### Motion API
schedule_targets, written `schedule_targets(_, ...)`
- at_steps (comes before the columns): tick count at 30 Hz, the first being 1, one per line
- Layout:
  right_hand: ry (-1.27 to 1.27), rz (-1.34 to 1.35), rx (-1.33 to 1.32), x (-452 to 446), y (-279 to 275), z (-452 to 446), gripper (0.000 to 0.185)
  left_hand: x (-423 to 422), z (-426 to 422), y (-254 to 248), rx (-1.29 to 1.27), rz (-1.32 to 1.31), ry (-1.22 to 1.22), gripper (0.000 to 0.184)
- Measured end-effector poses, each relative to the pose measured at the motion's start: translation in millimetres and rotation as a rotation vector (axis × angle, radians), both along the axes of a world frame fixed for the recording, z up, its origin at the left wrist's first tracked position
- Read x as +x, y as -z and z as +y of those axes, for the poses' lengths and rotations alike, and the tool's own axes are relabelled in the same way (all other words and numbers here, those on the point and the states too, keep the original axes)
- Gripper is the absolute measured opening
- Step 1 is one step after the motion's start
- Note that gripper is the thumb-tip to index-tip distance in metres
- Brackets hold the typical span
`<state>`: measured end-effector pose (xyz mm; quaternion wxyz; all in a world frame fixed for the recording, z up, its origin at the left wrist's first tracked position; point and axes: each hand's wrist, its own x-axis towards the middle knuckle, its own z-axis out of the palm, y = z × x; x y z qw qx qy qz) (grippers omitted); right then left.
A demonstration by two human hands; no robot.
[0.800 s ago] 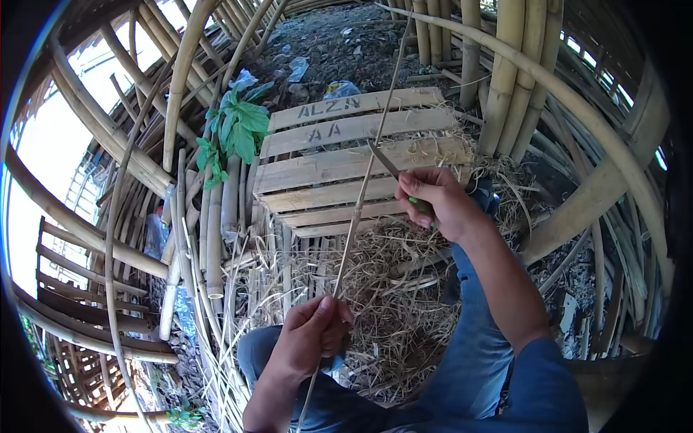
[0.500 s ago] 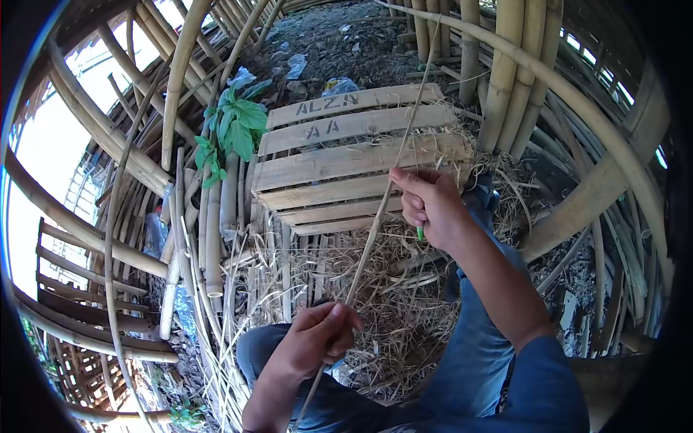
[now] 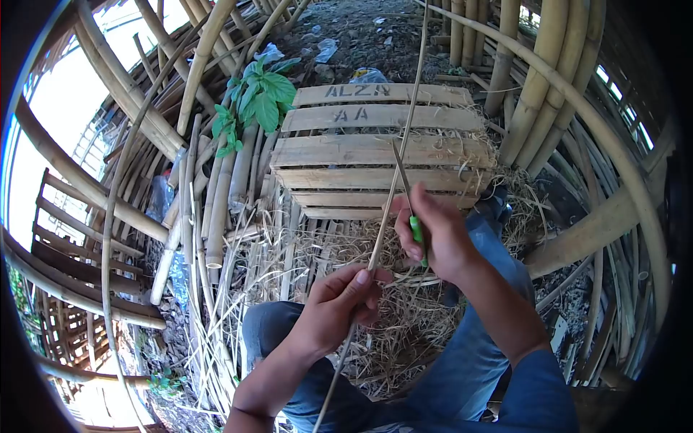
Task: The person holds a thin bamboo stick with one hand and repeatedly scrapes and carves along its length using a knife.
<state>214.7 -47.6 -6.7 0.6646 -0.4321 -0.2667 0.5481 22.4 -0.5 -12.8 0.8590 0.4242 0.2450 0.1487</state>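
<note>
Here's the pale strip point(image 3: 380, 237), a long thin line running from just past twelve o'clock down to just past six, crossing between the person's hands and passing in front of the crate in this view. The left hand point(image 3: 338, 307) has its fingers curled round it low down, thumb laid along the top.

Now the knife point(image 3: 416, 229): green handle gripped in the closed fingers of the right hand point(image 3: 442, 242), which sits between one and two o'clock from the left. The blade point(image 3: 403, 175) points to about half past eleven and crosses the strip at a slim angle; whether the edge touches, I can't tell. At that crossing, it's the right hand that's nearer.

Further out, toward half past twelve from the left hand, the slatted wooden crate point(image 3: 361, 150), lettered "ALZN" and "AA" on its upper slats. Dark gaps there, so what it holds can't be made out; curly shavings point(image 3: 404, 346) cling at its three o'clock end and pile up beneath the hands. A leafy plant point(image 3: 266, 110) stands at the crate's ten o'clock.
</note>
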Motion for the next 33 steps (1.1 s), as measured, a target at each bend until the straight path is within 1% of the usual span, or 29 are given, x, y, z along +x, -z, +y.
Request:
schedule_targets(1,0.021,0.091,-0.023,2,-2,-1,0.022,1,1,-1,0.016,0.023,-0.055,0.030)
schedule_targets(2,-0.040,-0.059,0.014,7,3,0,0.029,1,1,-2,0.013,0.019,-0.061,0.030)
schedule_targets(3,-0.045,-0.063,0.012,5,2,0,0.029,1,2,-4,-0.014,0.024,-0.090,0.029)
schedule_targets(5,-0.064,-0.361,-0.011,-4,2,-4,0.033,0,1,-8,-0.041,0.027,-0.125,0.027)
schedule_targets(6,-0.024,-0.575,0.070,-9,7,-5,0.036,0,0,-10,-0.017,0.061,-0.161,0.027)
schedule_targets(7,-0.029,-0.573,0.069,-13,8,-7,0.036,-1,-1,-11,0.007,0.096,-0.196,0.026)
schedule_targets(8,-0.126,-0.628,0.049,-17,8,-9,0.036,-2,-1,-9,0.005,0.098,-0.199,0.026)
schedule_targets(9,-0.223,-0.682,0.030,-19,9,-10,0.035,-3,0,-6,0.057,0.100,-0.191,0.026)
schedule_targets(10,-0.245,-0.635,0.013,-22,11,-10,0.036,-4,1,-4,0.111,0.101,-0.182,0.026)
schedule_targets(11,-0.245,-0.633,0.013,-23,6,-10,0.036,-6,2,-3,0.110,0.102,-0.183,0.026)
schedule_targets(13,-0.380,-0.482,-0.140,-21,-8,-10,0.034,-9,3,-2,0.148,0.105,-0.128,0.023)
schedule_targets(17,-0.326,-0.418,-0.164,-14,-9,-7,0.028,-7,-2,-9,0.141,0.149,-0.168,0.024)
schedule_targets(19,-0.238,-0.311,-0.185,-1,-6,-5,0.027,-8,-3,-11,0.136,0.176,-0.166,0.023)
schedule_targets(21,-0.267,-0.324,-0.217,-3,-11,-8,0.028,-9,-3,-8,0.169,0.174,-0.155,0.024)
schedule_targets(23,-0.427,-0.448,-0.268,-20,-15,-10,0.030,-9,-3,-6,0.211,0.171,-0.143,0.025)
schedule_targets(25,-0.415,-0.410,-0.255,-16,-10,-8,0.031,-11,-2,-6,0.200,0.162,-0.125,0.028)
schedule_targets(28,-0.393,-0.254,-0.276,-2,-7,-5,0.026,-10,-5,-12,0.211,0.226,-0.133,0.028)
schedule_targets(32,-0.384,-0.285,-0.261,1,-9,-4,0.024,-11,-4,-9,0.204,0.233,-0.140,0.029)
schedule_targets(33,-0.373,-0.331,-0.236,2,-7,-4,0.027,-11,-4,-9,0.186,0.220,-0.138,0.029)
